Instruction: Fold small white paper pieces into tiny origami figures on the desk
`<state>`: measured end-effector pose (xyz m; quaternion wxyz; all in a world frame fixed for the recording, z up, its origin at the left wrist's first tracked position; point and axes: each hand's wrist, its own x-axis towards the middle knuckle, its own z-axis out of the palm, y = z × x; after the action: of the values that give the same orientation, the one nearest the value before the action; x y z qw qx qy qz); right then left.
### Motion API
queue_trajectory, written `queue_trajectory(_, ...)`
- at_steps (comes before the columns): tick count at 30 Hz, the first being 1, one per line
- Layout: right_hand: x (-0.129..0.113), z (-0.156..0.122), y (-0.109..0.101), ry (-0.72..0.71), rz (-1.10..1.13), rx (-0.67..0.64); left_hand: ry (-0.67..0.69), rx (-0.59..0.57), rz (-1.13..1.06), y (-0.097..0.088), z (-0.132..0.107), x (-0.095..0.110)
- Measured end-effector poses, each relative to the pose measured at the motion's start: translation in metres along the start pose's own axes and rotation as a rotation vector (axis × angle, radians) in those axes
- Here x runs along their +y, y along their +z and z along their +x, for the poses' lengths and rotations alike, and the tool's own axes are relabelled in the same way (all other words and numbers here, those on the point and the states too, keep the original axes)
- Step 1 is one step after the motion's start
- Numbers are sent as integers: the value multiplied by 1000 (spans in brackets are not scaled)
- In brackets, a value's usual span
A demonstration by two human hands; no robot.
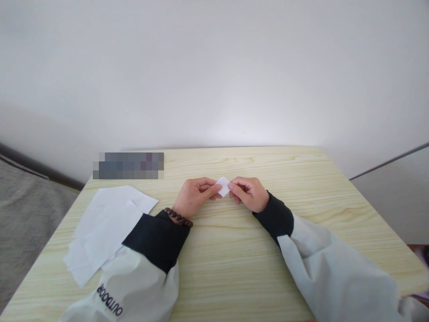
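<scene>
A small folded piece of white paper, diamond-shaped from here, is held just above the table between my two hands. My left hand pinches its left corner, thumb on top and fingers behind. At the opposite corner, the thumb and fingers of my right hand are closed on the same paper. The fold layers are too small to make out. Dark beads circle my left wrist.
Several loose white paper sheets lie overlapping at the left of the wooden table, partly under my left sleeve. Behind them is a pixelated dark object. A white wall rises along the table's far edge.
</scene>
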<state>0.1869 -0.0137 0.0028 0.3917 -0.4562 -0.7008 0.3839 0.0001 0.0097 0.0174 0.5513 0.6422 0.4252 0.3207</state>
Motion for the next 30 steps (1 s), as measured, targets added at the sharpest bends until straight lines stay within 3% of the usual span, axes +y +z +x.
queue_trajectory(17, -3, -1, 0, -67, -126, -36, 2, -43, 174, -1, -1, -1)
queue_trajectory(30, -3, -1, 1, -25, -42, -7, 12, -26, 83, 1, 0, 2)
